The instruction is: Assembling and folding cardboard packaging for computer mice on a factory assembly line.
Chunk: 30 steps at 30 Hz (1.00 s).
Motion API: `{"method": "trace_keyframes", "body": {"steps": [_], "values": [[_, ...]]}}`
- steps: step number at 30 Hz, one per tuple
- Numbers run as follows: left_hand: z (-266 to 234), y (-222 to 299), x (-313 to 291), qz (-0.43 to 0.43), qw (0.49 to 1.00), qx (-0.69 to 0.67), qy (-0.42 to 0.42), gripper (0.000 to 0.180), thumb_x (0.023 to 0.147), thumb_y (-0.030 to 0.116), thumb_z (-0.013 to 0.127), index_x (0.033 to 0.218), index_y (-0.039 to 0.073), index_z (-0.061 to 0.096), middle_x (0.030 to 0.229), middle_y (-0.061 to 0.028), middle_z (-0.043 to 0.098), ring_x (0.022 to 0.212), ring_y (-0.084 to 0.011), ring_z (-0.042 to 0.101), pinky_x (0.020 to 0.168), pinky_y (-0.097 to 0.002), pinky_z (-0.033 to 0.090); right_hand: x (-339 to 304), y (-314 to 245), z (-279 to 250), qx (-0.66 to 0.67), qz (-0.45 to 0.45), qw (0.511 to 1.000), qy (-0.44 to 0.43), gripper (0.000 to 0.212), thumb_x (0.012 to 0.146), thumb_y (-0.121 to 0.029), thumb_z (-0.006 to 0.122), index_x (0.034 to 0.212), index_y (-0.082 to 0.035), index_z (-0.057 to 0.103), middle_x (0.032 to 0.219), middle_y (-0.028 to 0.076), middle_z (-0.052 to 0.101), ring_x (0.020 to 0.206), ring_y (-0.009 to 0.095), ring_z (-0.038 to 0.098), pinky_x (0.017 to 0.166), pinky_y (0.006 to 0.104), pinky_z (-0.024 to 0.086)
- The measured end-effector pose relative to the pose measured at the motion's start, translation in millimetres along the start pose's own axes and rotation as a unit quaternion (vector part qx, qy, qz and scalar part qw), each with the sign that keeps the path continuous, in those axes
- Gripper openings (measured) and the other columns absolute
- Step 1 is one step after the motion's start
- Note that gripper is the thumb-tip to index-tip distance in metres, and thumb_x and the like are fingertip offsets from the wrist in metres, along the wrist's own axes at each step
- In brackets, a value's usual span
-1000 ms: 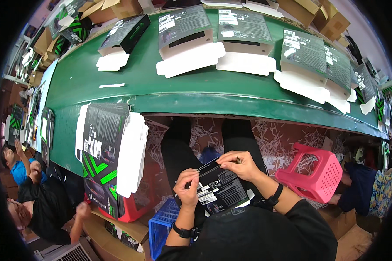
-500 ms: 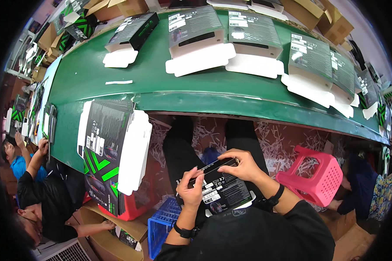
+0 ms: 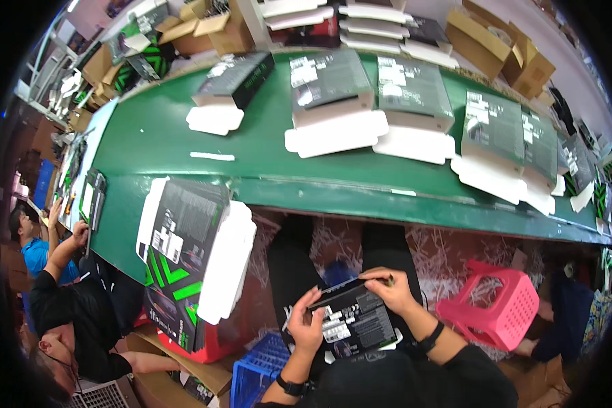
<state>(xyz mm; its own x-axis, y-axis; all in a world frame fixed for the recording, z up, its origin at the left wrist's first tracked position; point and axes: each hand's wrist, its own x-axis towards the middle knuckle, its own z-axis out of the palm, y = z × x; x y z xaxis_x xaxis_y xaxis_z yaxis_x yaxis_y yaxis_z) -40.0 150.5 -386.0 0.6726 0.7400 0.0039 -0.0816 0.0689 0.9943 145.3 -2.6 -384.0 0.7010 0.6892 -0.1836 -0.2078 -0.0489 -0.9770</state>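
A black printed cardboard box (image 3: 360, 318) with white flaps lies across my lap, its upper edge raised. My left hand (image 3: 306, 322) is closed around its left edge, the thumb on the printed face. At the upper right corner, my right hand (image 3: 393, 292) pinches the box's edge between thumb and fingers. To the left, a stack of flattened black-and-green boxes (image 3: 183, 238) with white flaps overhangs the near edge of the green table (image 3: 265, 183).
Several opened black boxes (image 3: 415, 92) stand along the far side of the table. A pink stool (image 3: 500, 306) is at my right, a blue crate (image 3: 262, 367) at my left. Paper shreds litter the floor. A co-worker in black (image 3: 81, 326) sits at the far left.
The view has tilted up, so everything sits lower in the picture. My right hand has slid outward along the box's upper edge to its corner; my left hand stays at the left side.
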Motion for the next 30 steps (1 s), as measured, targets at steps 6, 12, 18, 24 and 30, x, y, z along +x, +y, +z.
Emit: {"method": "trace_keyframes", "body": {"steps": [6,12,18,24,30], "values": [[8,37,24,0.089,0.99,-0.111,0.023,0.07,0.088,-0.008,0.069,0.147,0.0,0.032,0.119,-0.0183,0.066,0.125,-0.0344,0.06,0.112,-0.0467,0.044,-39,-21,-10,0.071,0.135,0.969,-0.192,0.085,0.08,-0.015,0.088,0.149,0.002,0.042,0.14,0.009,0.056,0.125,0.018,0.054,0.11,0.0355,0.043],[13,120,49,0.243,0.959,-0.135,0.06,0.054,0.098,0.031,0.066,0.134,0.002,0.039,0.126,-0.021,0.056,0.125,-0.0409,0.055,0.103,-0.0533,0.051,-5,-149,-72,-0.266,-0.056,0.96,0.064,0.093,0.078,-0.033,0.089,0.148,0.004,0.04,0.135,0.013,0.057,0.122,0.02,0.056,0.105,0.0358,0.047],[-73,178,78,0.33,0.902,0.223,0.165,0.054,0.085,0.003,0.065,0.134,-0.003,0.043,0.123,-0.0222,0.053,0.117,-0.0363,0.056,0.106,-0.0481,0.043,100,-254,-155,-0.251,-0.124,0.936,0.214,0.056,0.108,-0.043,0.05,0.147,-0.002,0.05,0.12,0.01,0.066,0.088,0.011,0.059,0.075,0.0275,0.049],[-183,199,137,0.178,0.773,0.578,0.191,0.089,0.082,0.029,0.082,0.149,-0.008,0.036,0.14,-0.0301,0.046,0.126,-0.0457,0.049,0.111,-0.0489,0.038,27,-206,-82,-0.107,-0.216,0.958,0.154,0.039,0.1,-0.026,0.057,0.134,-0.007,0.055,0.087,0.005,0.063,0.053,0.005,0.04,0.043,0.0164,0.024],[-241,187,199,-0.109,0.764,0.636,-0.003,0.142,0.06,0.06,0.092,0.155,-0.015,0.017,0.149,-0.0377,0.036,0.142,-0.048,0.039,0.117,-0.0448,0.036,-14,-250,23,-0.069,-0.576,0.764,-0.283,0.022,0.089,-0.028,0.078,0.101,-0.01,0.072,0.073,0.004,0.058,0.052,0.006,0.038,0.042,0.0237,0.024]]}}
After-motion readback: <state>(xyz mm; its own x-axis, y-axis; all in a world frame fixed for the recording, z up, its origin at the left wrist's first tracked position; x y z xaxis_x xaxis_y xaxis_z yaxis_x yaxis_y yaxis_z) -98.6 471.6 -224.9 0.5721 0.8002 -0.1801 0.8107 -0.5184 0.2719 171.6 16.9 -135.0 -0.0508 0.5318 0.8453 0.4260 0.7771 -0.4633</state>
